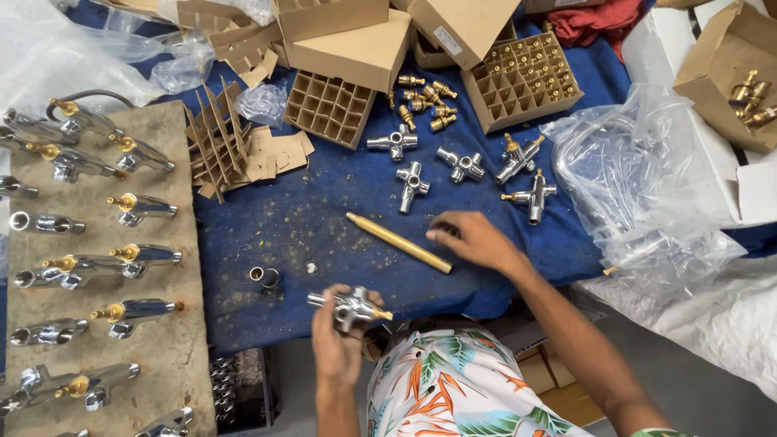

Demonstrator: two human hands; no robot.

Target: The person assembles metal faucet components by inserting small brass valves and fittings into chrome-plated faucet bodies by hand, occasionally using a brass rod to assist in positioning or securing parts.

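My left hand (336,344) grips a chrome cross-shaped valve body (350,308) with a brass tip, held just above the near edge of the blue cloth (283,218). My right hand (473,240) rests flat on the cloth, fingers beside the end of a long brass rod (398,243) lying diagonally. Several more chrome valve bodies (411,184) lie further back on the cloth, some with brass cartridges fitted (518,158). Loose brass cartridges (422,101) are scattered near the boxes.
Finished chrome taps (133,255) lie in rows on a brown mat at left. A cardboard divider tray (328,107) and a box of brass parts (526,77) sit at the back. Clear plastic bags (639,178) pile up at right. A small chrome sleeve (265,276) stands near my left hand.
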